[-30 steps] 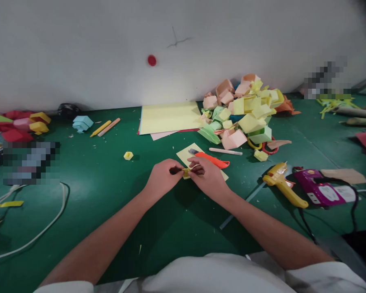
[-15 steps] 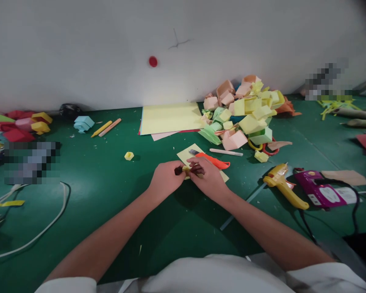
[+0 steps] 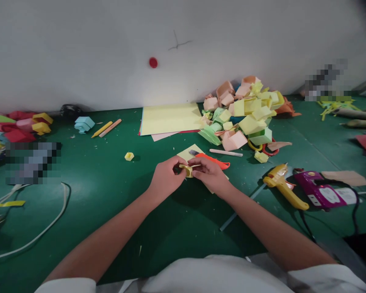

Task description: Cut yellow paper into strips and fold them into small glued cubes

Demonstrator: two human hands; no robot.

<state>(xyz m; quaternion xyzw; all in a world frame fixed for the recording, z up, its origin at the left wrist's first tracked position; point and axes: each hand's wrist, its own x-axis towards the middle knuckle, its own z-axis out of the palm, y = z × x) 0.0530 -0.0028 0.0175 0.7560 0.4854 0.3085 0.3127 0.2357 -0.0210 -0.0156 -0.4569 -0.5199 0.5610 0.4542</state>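
Note:
A small folded piece of yellow paper [image 3: 189, 171] is pinched between the fingertips of my left hand [image 3: 168, 178] and my right hand [image 3: 211, 175], above the green table. Its near side shows a hollow or fold; the fingers cover its ends. Just beyond my hands, a pale yellow sheet [image 3: 186, 153] lies on the table, partly hidden by them. On it rests an orange-handled cutter [image 3: 215, 160], close to my right fingers. A little yellow paper cup shape [image 3: 129, 156] sits apart, to the left of my left hand.
A pile of folded paper pieces [image 3: 247, 110] stands at the back right, near a pink pen [image 3: 225, 152]. On the right are a yellow glue gun [image 3: 285, 185] and a purple power strip [image 3: 320, 189] with cables. Stacked paper sheets [image 3: 171, 118] lie by the wall.
My right fingers have shifted slightly right and spread a little. More of the yellow paper piece now shows between my hands.

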